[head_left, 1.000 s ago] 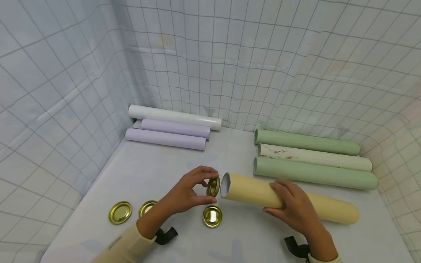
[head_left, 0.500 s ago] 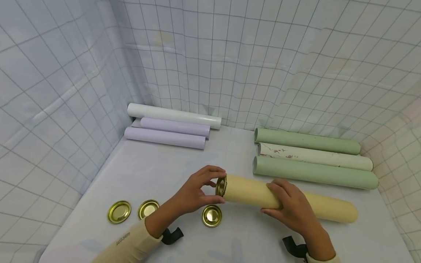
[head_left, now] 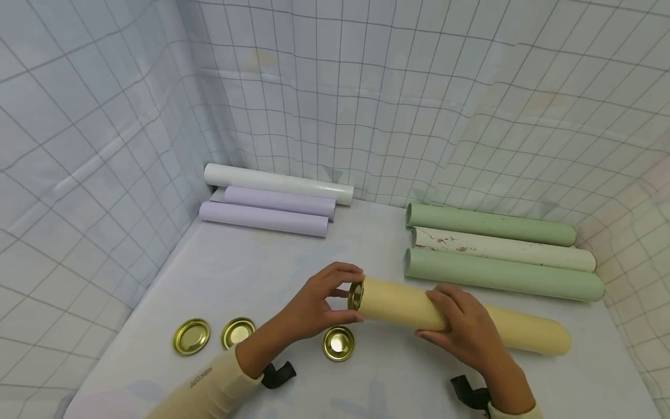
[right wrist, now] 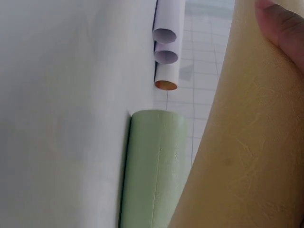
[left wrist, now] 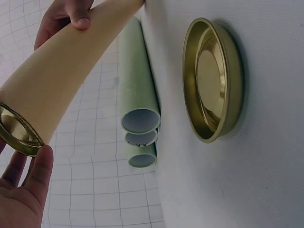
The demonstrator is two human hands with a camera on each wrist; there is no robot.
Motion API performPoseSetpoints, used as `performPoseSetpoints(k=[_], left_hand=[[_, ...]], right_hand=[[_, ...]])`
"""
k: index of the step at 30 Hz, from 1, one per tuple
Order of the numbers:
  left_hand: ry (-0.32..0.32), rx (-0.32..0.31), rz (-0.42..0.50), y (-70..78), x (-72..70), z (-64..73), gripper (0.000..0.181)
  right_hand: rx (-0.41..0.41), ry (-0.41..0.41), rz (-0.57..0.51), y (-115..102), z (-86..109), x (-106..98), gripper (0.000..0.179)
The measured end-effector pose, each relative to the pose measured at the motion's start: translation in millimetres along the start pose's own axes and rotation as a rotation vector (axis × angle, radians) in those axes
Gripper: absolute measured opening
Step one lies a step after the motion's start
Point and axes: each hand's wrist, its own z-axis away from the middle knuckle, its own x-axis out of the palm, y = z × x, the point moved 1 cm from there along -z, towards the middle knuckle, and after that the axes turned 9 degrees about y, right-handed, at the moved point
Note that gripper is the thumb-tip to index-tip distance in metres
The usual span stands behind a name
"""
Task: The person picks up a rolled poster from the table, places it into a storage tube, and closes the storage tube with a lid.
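A pale yellow cardboard tube (head_left: 398,304) lies crosswise in front of me, its left end raised. Round its middle my right hand (head_left: 466,329) grips it from above. A shiny gold metal lid (head_left: 355,295) sits at the tube's left mouth. My left hand (head_left: 319,302) pinches this lid, thumb below and fingers above. The left wrist view shows the lid (left wrist: 17,132) fitted against the tube's rim, fingertips (left wrist: 42,159) at its edge. On the table below, another gold lid (head_left: 338,343) lies face up.
Two more gold lids (head_left: 191,337) lie at left, one partly behind my left forearm. Back left are two lilac tubes (head_left: 262,219) and a white tube (head_left: 277,183). Back right are two green tubes (head_left: 502,273) and a floral one (head_left: 502,249). Grid-patterned sheets (head_left: 387,105) surround the table.
My left hand has brought the gold lid rightward from beside the tube onto its open mouth, then slightly further right. My right hand has stayed on the tube, nearly unmoved.
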Motion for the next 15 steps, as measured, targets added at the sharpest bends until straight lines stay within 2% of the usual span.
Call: performPoseSetpoints(k=[4,7,12,15], left_hand=[[-0.032,-0.056,-0.095,-7.4,1.2,0.1,0.064],[-0.054,-0.088,-0.158,-13.7,-3.1,1.1,0.062],[-0.075,-0.160,-0.227,-22.2,-21.7,1.1,0.059],[-0.092,-0.209,-0.278,-27.5,-37.8,-2.3,0.059]], right_hand=[[-0.045,-0.014,0.029,7.7,3.8,3.2,0.071],[-0.056,-0.040,0.059,18.7,12.1,6.4,0.070],[-0.003,-0.126,0.124,39.4,29.2,8.2,0.082],[0.041,-0.177,0.146,51.3,38.6,5.7,0.082]])
